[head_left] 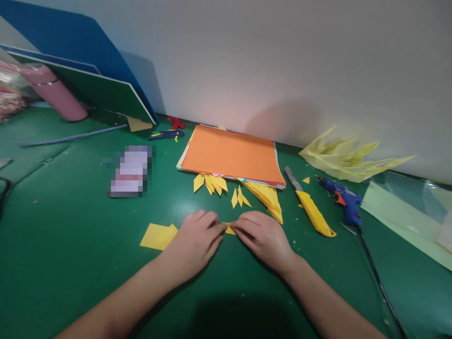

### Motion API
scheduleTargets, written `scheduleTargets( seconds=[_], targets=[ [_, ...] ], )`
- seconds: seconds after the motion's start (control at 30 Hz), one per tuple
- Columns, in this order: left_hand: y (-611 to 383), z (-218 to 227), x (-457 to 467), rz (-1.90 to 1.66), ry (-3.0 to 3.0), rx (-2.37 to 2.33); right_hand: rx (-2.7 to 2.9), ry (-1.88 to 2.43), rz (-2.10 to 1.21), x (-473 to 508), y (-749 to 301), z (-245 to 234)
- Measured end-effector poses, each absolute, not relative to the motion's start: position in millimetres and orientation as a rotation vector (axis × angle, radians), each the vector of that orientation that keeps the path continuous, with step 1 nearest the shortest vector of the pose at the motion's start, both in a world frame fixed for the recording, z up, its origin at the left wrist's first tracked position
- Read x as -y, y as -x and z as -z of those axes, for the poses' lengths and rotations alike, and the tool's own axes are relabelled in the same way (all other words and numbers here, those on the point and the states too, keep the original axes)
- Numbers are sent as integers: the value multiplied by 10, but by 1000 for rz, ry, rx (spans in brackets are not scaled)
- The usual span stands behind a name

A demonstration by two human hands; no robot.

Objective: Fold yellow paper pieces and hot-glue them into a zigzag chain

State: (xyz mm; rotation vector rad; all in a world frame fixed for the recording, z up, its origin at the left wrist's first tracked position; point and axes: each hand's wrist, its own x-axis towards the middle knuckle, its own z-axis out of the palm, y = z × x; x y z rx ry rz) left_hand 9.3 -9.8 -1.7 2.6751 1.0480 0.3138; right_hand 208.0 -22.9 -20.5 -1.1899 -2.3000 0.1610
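While both hands meet over the bench [88, 254], well forward of its back edge, the small yellow paper piece [230, 230] lies between their fingertips. Grip: left hand [202, 236] pinches its left end, right hand [263, 239] its right. Handling (judged): very light, thin, easily creased, may tear if tugged; best held at opposite ends. Count: one piece in grip; one yellow sheet [157, 236] beside the left hand, possibly another beneath; three loose diamonds [234, 198]; folded cluster [212, 183] and triangle bundle [264, 194], too overlapped to count; nearer the back edge, one paper stack [231, 151]; rightward, one cutter [311, 209], one glue gun [350, 206].
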Motion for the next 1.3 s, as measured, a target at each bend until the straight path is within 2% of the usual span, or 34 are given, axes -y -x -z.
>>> scheduleTargets(
  seconds=[0.67,1.3],
  targets=[
    [-88,49,70,-547,-2824,-1012,2394,1229,-185,216,-2088,205],
    [-105,23,53,-366,-2809,-1093,2387,1232,-222,206,-2083,195]
  ],
)
